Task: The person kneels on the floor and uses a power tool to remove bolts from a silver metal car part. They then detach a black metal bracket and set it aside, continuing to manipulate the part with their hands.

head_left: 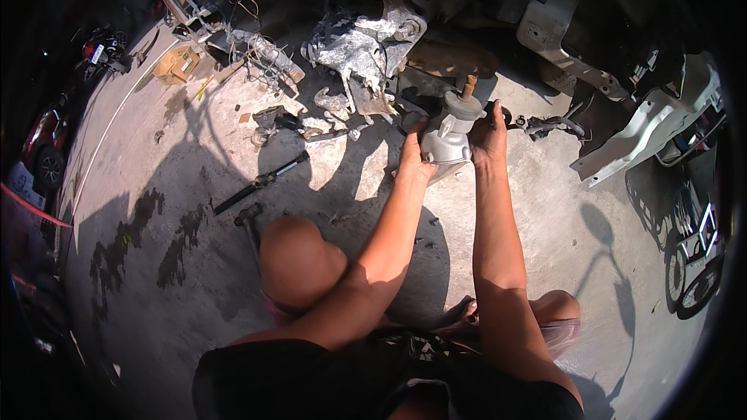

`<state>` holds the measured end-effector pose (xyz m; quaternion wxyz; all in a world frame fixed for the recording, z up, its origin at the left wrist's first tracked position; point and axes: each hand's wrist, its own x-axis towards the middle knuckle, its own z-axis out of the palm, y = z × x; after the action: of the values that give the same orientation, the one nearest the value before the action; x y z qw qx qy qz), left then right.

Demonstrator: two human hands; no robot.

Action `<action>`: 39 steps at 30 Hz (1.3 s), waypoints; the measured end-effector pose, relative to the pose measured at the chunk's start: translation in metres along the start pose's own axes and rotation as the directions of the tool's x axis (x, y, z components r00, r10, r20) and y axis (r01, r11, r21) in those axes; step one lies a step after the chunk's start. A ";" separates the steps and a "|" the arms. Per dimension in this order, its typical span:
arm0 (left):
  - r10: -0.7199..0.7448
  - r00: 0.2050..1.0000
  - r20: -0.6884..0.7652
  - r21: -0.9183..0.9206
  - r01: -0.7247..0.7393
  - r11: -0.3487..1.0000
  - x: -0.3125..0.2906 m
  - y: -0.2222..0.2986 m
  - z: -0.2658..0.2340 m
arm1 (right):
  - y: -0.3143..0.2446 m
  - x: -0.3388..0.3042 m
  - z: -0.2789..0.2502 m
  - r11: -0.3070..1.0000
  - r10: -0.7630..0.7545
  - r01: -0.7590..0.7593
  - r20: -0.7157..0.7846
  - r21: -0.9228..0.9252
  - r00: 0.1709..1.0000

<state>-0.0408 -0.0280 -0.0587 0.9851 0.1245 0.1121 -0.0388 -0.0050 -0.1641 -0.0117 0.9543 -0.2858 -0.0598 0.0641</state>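
Note:
Between my two hands is a silver cast-metal engine mount (449,144), with a round grey top and a brown, rusty stud pointing up. My left hand (416,149) grips its left side, the thumb low on the casting. On the opposite side my right hand (489,140) is closed against it, its fingers partly hidden behind the part. Both arms are stretched forward over the concrete floor (373,210). Just beyond the mount hangs a dirty, whitish metal bracket assembly (362,54) under a vehicle's front structure.
A hammer (249,216) and a black-and-silver rod-like tool (262,180) lie left of my knee. Loose metal parts and wires (268,54) are scattered ahead. A cardboard box (176,65) stands far left. A bent silver panel (650,132) juts in from the right, near a wheel (699,288).

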 end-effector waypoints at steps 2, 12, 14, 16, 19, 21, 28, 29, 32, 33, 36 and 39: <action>0.005 1.000 0.023 -0.020 -0.005 1.000 0.005 0.001 -0.004 | 0.000 0.000 0.007 1.000 0.006 -0.006 0.016 -0.002 1.000; -0.047 0.997 0.056 -0.057 0.050 0.997 -0.008 0.001 0.007 | -0.003 -0.016 0.029 0.994 -0.086 0.078 -0.094 -0.078 0.992; -0.018 0.987 0.163 -0.050 0.027 0.998 -0.009 -0.001 0.004 | -0.003 -0.016 0.027 0.992 -0.122 0.117 -0.107 -0.056 0.987; -0.006 0.969 0.246 -0.030 0.014 0.999 -0.010 0.002 0.001 | -0.002 -0.016 0.029 0.991 -0.124 0.115 -0.136 -0.069 0.983; -0.009 0.953 0.302 -0.091 0.039 0.995 -0.008 0.001 -0.002 | 0.000 -0.022 0.026 0.977 -0.185 0.164 -0.158 -0.139 0.970; -0.026 0.953 0.303 -0.153 0.075 0.985 -0.011 0.000 -0.006 | 0.000 -0.027 0.026 0.969 -0.193 0.162 -0.160 -0.188 0.968; -0.054 0.953 0.299 -0.072 0.079 0.994 -0.020 -0.004 0.003 | 0.002 -0.040 0.026 0.968 -0.213 0.194 -0.110 -0.159 0.971; -0.076 0.945 0.318 -0.086 0.108 0.990 -0.022 -0.005 0.003 | 0.002 -0.041 0.025 0.968 -0.210 0.193 -0.093 -0.160 0.973; -0.130 0.926 0.354 -0.114 0.181 0.977 -0.022 -0.004 0.001 | 0.003 -0.044 0.024 0.966 -0.233 0.220 -0.089 -0.133 0.968; -0.147 0.925 0.350 -0.115 0.198 0.973 -0.021 -0.003 0.003 | 0.004 -0.045 0.023 0.967 -0.236 0.224 -0.088 -0.119 0.968; -0.149 0.949 0.276 -0.079 0.178 0.981 -0.028 -0.007 0.012 | 0.001 -0.048 0.017 0.971 -0.207 0.190 -0.113 -0.146 0.972; -0.172 0.952 0.253 -0.051 0.190 0.980 -0.026 -0.012 0.010 | -0.002 -0.050 0.013 0.967 -0.203 0.176 -0.142 -0.184 0.969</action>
<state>-0.0653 -0.0406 -0.0461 0.9876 0.0711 0.0006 -0.1399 -0.0557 -0.1663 -0.0037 0.9298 -0.3634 -0.0155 -0.0562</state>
